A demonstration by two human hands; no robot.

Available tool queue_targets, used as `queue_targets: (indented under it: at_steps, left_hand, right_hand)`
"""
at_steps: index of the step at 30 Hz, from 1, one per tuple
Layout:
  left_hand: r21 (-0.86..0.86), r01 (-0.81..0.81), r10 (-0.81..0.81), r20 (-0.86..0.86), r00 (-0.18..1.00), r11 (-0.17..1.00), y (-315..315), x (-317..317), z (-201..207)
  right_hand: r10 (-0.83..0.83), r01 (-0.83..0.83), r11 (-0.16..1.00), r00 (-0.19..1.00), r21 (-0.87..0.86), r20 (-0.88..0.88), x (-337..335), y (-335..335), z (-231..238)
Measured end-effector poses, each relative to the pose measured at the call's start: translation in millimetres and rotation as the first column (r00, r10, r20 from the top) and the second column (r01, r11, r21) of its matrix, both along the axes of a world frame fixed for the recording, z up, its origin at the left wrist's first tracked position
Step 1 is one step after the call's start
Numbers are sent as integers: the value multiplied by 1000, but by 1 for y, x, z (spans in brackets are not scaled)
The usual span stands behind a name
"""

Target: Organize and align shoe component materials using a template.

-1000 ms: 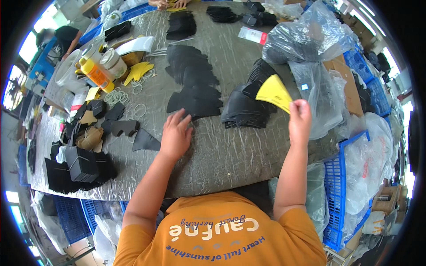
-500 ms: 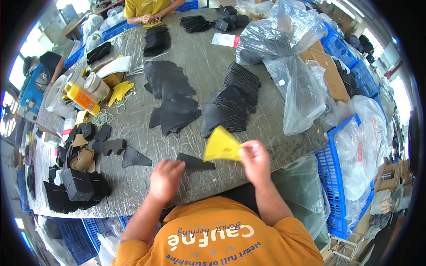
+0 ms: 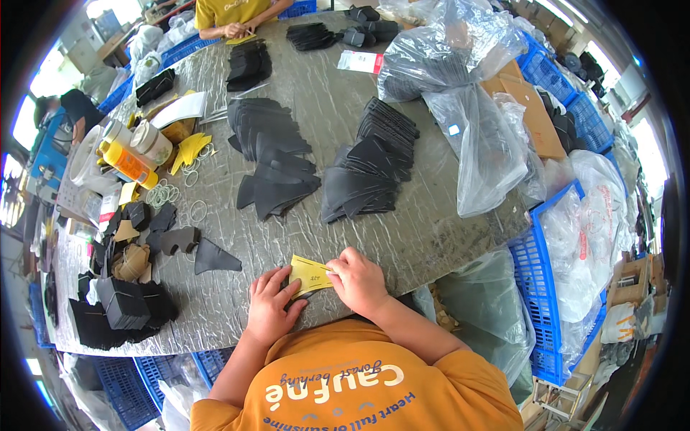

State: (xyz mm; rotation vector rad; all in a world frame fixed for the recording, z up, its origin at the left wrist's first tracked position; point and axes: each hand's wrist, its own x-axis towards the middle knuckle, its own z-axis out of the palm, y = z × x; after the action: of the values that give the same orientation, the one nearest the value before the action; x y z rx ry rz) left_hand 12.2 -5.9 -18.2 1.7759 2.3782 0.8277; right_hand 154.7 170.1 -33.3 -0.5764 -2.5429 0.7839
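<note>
At the near edge of the table, a yellow triangular template point(image 3: 310, 273) with marked lines lies over a dark flat piece point(image 3: 307, 294), most of which it hides. My right hand point(image 3: 358, 282) pinches the template's narrow right end. On the other side rests my left hand point(image 3: 273, 300), its fingers apart and the fingertips touching the template's left edge; the thumb lies lower, by the dark piece. A single black cut piece point(image 3: 215, 257) lies to the left. Beyond my hands are two fanned stacks of black cut pieces, one left point(image 3: 277, 161) and one right point(image 3: 368, 169).
Bundled black pieces point(image 3: 123, 302) and scraps crowd the table's left side, below an orange-yellow bottle point(image 3: 128, 164), tubs and rubber bands point(image 3: 164, 192). Clear plastic bags point(image 3: 478, 154) cover the right. A blue crate point(image 3: 535, 287) stands beside the table; a co-worker in yellow point(image 3: 233, 18) works opposite.
My right hand has brought the yellow template down and left onto the dark piece. My left hand has shifted slightly down with that piece, which is now nearer the table edge.
</note>
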Motion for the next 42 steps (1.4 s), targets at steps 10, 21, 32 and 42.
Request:
queue_targets:
  at_steps: [10,21,32,42]
  left_hand:
    - [12,-148,149,-105,983,989,15,-13,-10]
    - [-32,-449,442,-124,888,893,46,-61,-8]
    - [-191,-658,596,-298,746,728,-46,-193,-13]
    - [429,-469,624,-373,686,772,-35,-167,27]
  right_hand:
    - [-320,335,940,932,69,-171,-14,127,25]
    - [-123,177,932,975,315,-185,-22,147,35]
    - [56,-139,947,959,-290,-277,41,51,31]
    - [-7,12,998,997,69,-76,70,31,12]
